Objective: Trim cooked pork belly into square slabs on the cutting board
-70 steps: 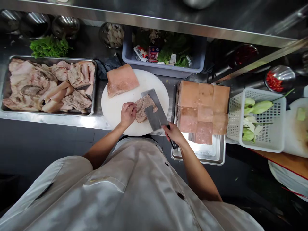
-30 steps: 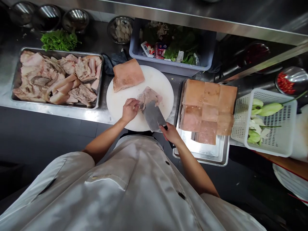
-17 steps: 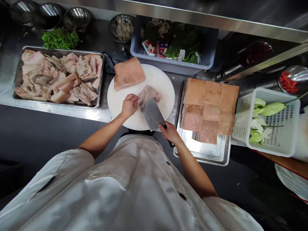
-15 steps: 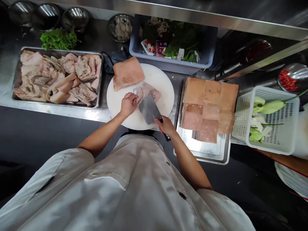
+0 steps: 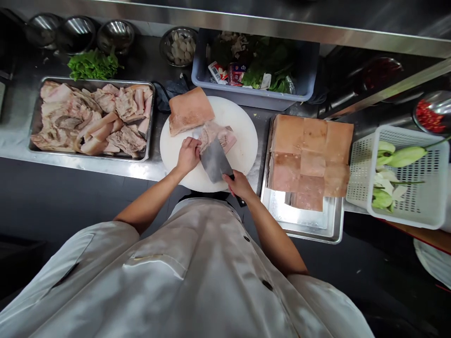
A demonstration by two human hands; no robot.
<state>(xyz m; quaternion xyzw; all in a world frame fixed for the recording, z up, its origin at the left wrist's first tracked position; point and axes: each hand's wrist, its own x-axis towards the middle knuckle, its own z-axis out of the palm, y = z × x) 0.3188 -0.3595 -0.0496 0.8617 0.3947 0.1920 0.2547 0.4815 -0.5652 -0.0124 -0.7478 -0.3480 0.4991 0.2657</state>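
Clock centred on the round white chopping board (image 5: 243,126), 12 away from the wearer. Workpiece: pale pinkish-grey ragged meat piece (image 5: 210,132), mid-board, partly under the blade. Bare right hand (image 5: 240,184) at 5, fingers wrapped around the handle of a wide grey steel cleaver (image 5: 215,162). Blade covers the 6 o'clock side of the meat, broad face up. Bare left hand (image 5: 189,154) at 8, fingers mostly curled, tips at the meat's 9 o'clock edge; firm pinch or light press, not readable.

To do this trim/slice well, probably: keep left fingertips tucked, knuckles facing the blade, since they sit just beside it. Hold the blade at a low, steady angle; short controlled strokes beat force, as the meat looks soft and uneven. Firm hold on the 9 o'clock edge should stop it skidding.

Watch the tan rectangular skin-on slab (image 5: 192,111) at 11 on the board, near the meat: sliding it further toward 10 would buy blade room. Exact edge line is hidden; judge contact by feel.
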